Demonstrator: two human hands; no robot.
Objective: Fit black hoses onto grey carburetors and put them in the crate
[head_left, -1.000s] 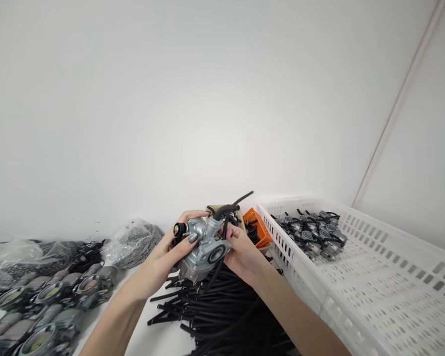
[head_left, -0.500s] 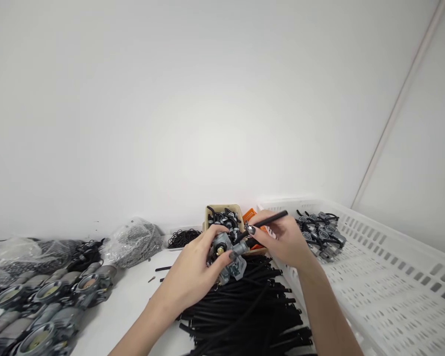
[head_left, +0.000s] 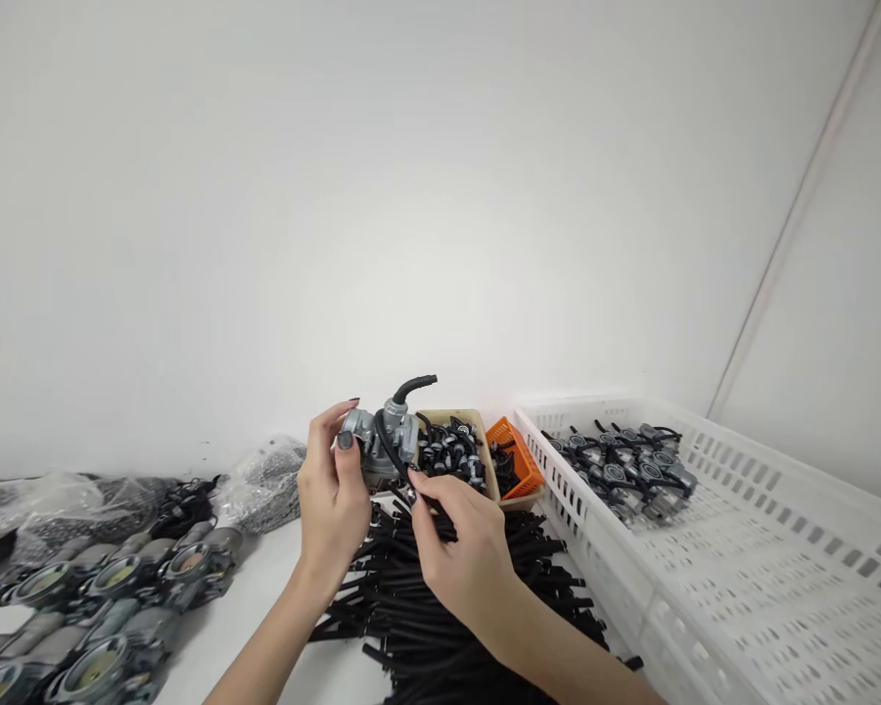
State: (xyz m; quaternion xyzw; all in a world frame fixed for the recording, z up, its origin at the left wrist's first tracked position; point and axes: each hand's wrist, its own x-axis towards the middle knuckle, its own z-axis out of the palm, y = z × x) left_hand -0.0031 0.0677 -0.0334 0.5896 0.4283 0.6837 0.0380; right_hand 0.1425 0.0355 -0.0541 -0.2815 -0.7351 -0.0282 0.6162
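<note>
A grey metal carburetor (head_left: 389,441) is held up above the table by my left hand (head_left: 334,499), its thumb and fingers closed around the left side. From the carburetor's top a black rubber cap with a bent tube (head_left: 415,384) points right. A black rubber hose (head_left: 388,446) curves down across the carburetor's front. My right hand (head_left: 462,548) pinches this hose between thumb and forefinger, just below the carburetor. Under both hands lies a pile of black hoses (head_left: 477,627).
Several carburetors (head_left: 121,578) stand at left, near plastic bags of small parts (head_left: 260,485). Behind the hoses are a beige bin (head_left: 488,455) of small black-and-metal parts and an orange basket (head_left: 527,470). A white perforated crate (head_left: 764,558) at right holds more carburetors (head_left: 631,470).
The carburetor has moved left and up and turned, so its capped tube now shows on top. My right hand has come lower and left, now gripping the hose below the carburetor.
</note>
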